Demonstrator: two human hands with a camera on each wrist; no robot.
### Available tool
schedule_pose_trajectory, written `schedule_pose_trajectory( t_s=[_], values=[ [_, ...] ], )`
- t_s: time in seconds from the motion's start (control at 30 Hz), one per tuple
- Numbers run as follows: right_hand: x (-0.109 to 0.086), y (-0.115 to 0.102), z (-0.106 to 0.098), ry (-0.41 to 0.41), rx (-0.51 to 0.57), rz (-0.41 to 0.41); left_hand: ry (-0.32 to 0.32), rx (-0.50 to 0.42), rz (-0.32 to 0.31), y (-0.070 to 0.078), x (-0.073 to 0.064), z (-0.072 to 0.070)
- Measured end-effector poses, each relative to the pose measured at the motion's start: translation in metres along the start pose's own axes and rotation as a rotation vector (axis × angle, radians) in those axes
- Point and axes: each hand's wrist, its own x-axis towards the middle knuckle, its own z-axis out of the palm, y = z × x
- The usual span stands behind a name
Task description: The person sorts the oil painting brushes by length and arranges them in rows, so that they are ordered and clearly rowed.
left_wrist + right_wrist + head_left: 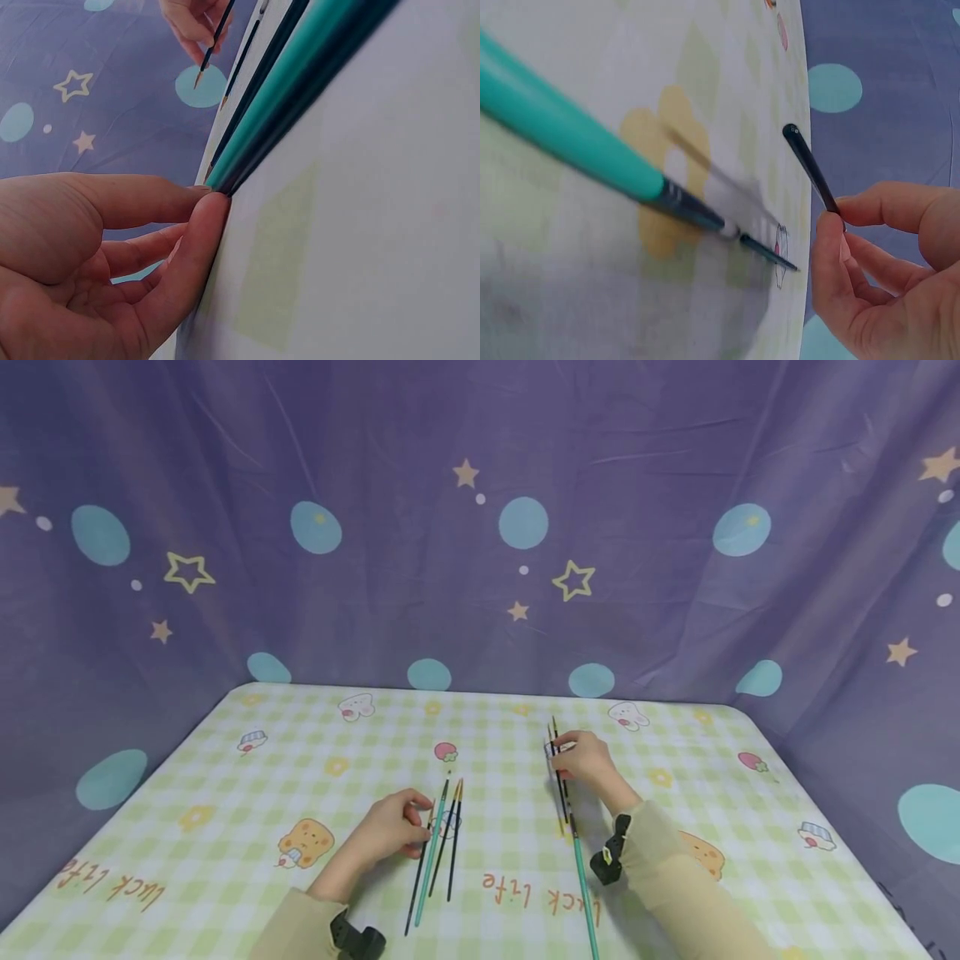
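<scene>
My left hand (pixel 386 831) is at a loose group of thin paintbrushes on the table. Its thumb and forefinger pinch the leftmost black paintbrush (pixel 416 893), right beside a teal-handled paintbrush (pixel 429 877); in the left wrist view these two overlap at the fingertips. Further right lie two more black paintbrushes (pixel 453 852). Farther back on the right, my right hand (pixel 588 762) pinches a black paintbrush (pixel 810 169) between thumb and forefinger, its handle end sticking up in the right wrist view. Another teal-handled paintbrush (pixel 583 881) lies below that hand, pointing toward the front edge.
A green-and-white checked cloth (pixel 300 768) with printed cartoons and lettering covers the table. Behind and around it hangs a purple curtain (pixel 405 585) with stars and blue dots. Each wrist wears a black strap-mounted camera (pixel 613 852).
</scene>
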Motion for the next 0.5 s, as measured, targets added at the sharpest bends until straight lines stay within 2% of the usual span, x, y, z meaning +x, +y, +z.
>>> schedule_pose_trajectory(
  t_s=[0.5],
  values=[
    [0.023, 0.017, -0.011, 0.071, -0.042, 0.008, 0.001, -0.004, -0.013, -0.003, 0.003, 0.0]
  ],
)
